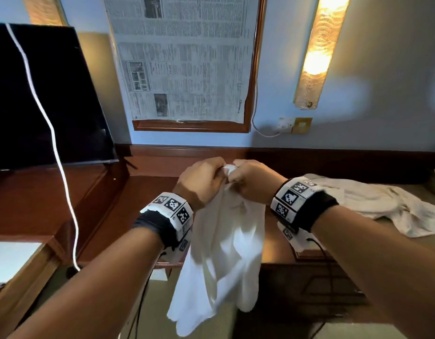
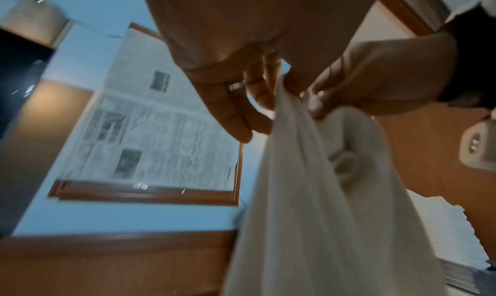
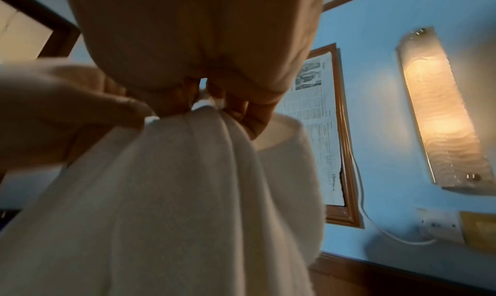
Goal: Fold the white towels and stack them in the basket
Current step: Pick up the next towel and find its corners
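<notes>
Head view, centre: left hand (image 1: 201, 179) and right hand (image 1: 254, 182) pinch one towel's (image 1: 223, 253) bunched top edge, hiding its corners; the towel hangs free past the desk (image 1: 143, 192) edge.

Bare desk (image 1: 148, 192) lies left; rumpled towels (image 1: 373, 199) crowd its right.

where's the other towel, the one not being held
In the head view, the crumpled white towel lies on the wooden desk, right of the right hand.
</notes>
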Demonstrator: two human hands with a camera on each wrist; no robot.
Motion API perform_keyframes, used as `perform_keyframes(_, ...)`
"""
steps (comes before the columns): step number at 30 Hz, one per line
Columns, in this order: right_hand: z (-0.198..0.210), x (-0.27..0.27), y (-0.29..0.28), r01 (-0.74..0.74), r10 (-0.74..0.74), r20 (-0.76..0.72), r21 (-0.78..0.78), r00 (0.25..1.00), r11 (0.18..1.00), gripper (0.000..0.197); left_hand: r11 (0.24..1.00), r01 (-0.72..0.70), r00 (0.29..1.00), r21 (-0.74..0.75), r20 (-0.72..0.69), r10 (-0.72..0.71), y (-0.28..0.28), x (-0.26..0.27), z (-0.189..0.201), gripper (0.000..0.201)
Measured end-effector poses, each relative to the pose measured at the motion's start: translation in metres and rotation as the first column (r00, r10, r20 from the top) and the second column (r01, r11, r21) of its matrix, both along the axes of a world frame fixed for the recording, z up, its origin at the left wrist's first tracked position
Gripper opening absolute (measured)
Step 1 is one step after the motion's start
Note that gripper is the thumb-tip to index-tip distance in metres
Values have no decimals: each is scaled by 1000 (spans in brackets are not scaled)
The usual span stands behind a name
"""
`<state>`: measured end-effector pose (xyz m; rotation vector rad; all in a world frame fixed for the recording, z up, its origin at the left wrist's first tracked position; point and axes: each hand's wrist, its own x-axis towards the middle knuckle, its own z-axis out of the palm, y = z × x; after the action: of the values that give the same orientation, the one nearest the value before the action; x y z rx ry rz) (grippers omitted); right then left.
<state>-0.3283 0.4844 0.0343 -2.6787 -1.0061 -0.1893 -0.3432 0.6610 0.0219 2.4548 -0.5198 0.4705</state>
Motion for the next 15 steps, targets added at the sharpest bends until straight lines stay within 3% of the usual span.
perform_keyframes(2,10,-12,19,70,-69,22,-60,997,996,22,994,-58,998,-89,21,60,14,-17,-13,12)
perform_keyframes(5,25,-24,38,119,-119,-4,31,993,992,22,970,-171,985,-173,-50,165,32,-43,-41,11)
perform_keyframes(11,53,-20,52,267,-299,118,230,947,936,21,924,-378,917,-53,-163,365,60,-82,-100,15)
perform_keyframes(15,77,-22,50,349,-424,113,401,899,847,23,867,-498,839,-36,-273,471,85,-96,-126,6)
